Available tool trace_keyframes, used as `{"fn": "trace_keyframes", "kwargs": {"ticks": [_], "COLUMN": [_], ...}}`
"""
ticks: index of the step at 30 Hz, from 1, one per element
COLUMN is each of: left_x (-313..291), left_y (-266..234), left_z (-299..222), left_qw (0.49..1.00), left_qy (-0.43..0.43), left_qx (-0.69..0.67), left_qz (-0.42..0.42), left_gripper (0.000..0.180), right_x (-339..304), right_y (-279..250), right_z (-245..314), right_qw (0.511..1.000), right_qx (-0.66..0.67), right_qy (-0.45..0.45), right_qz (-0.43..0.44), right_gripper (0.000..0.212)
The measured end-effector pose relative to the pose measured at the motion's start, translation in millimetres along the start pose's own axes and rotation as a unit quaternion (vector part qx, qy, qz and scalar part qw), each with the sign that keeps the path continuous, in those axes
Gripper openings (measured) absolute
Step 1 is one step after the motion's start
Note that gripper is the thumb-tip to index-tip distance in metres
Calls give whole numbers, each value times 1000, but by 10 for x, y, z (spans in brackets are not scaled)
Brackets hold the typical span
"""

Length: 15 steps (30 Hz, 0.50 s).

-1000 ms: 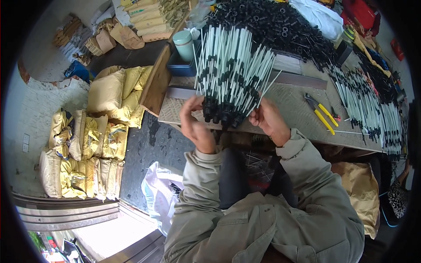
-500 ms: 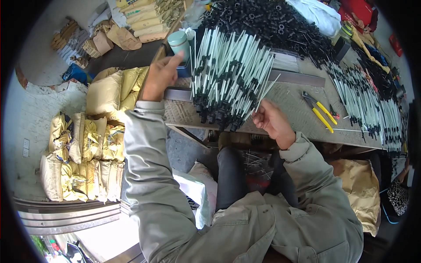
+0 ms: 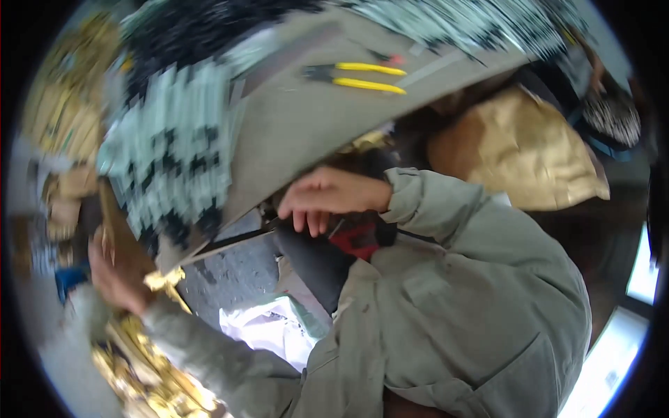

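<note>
My right hand (image 3: 331,195) hangs in front of the table's (image 3: 279,118) front edge, above my lap. Its fingers are apart and hold nothing that I can see. At the lower left is my left hand (image 3: 118,275), blurred by motion; its fingers look stretched out, with nothing visible in them. It is just left of the near end of a large pile of thin white rods with black fittings (image 3: 171,153), apart from it. Pliers with yellow handles (image 3: 366,78) lie on the tabletop, beyond my right hand.
More white rods (image 3: 446,24) cover the table's far right. Black fittings (image 3: 209,28) are heaped at the back left. A large brown paper sack (image 3: 523,150) stands right of the table's front edge. Yellow sacks (image 3: 150,369) stand at the lower left. A person's arm (image 3: 596,70) shows at the far right.
The whole view has swung to the right, so the rod pile and table now sit further left and tilted. My right hand has come away from the rods toward my lap; my left hand has dropped lower.
</note>
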State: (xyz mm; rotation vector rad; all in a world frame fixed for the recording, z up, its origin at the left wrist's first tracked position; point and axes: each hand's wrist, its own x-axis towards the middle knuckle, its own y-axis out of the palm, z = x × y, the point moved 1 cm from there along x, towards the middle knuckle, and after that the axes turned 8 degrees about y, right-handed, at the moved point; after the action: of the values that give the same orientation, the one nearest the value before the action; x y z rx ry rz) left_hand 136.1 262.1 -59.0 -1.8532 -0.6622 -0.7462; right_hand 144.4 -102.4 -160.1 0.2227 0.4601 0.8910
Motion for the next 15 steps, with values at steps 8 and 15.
{"fn": "trace_keyframes", "kwargs": {"ticks": [8, 15], "left_x": [-2347, -3580], "left_y": [626, 1360], "left_z": [-535, -924], "left_qw": [950, 945], "left_qy": [-21, -93], "left_qx": [-307, 22], "left_qz": [43, 312], "left_gripper": [31, 69], "right_x": [-902, -822], "right_y": [-962, -2174], "right_z": [-1712, -2011], "right_qw": [870, 756], "right_qx": [-349, 208], "right_qy": [9, -130], "right_qz": [-349, -607], "right_gripper": [21, 13]}}
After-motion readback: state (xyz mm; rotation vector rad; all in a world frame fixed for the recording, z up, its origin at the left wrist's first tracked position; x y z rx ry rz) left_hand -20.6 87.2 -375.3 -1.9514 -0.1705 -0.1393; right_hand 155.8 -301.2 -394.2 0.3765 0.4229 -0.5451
